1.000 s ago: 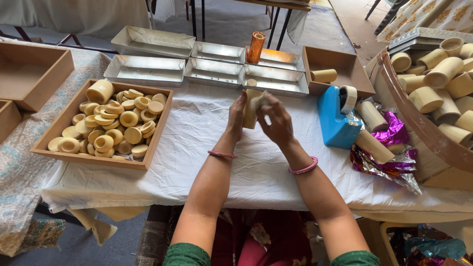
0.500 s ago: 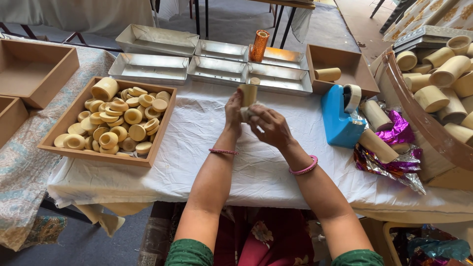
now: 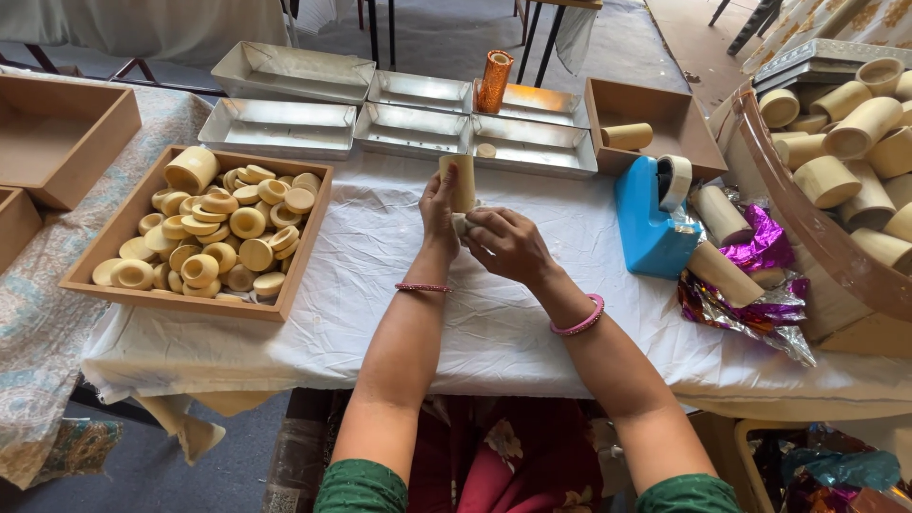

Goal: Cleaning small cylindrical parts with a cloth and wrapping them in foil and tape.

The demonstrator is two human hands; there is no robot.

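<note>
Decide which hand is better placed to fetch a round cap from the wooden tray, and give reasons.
Left. The left hand holds the cream tube on the side nearest the wooden tray of caps. The right hand sits farther away, working at the tube's base, and would have to cross over.

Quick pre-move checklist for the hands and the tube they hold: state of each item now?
1. Left hand grips the cream tube, upright: ok.
2. Right hand at the tube's lower end: ok.
3. What the right fingers press there: cannot tell.
4. Wooden tray of cream rings left of the hands, within reach: ok.
5. Blue tape dispenser right of the hands, upright: ok.
6. White cloth under the hands bare: ok.
</note>
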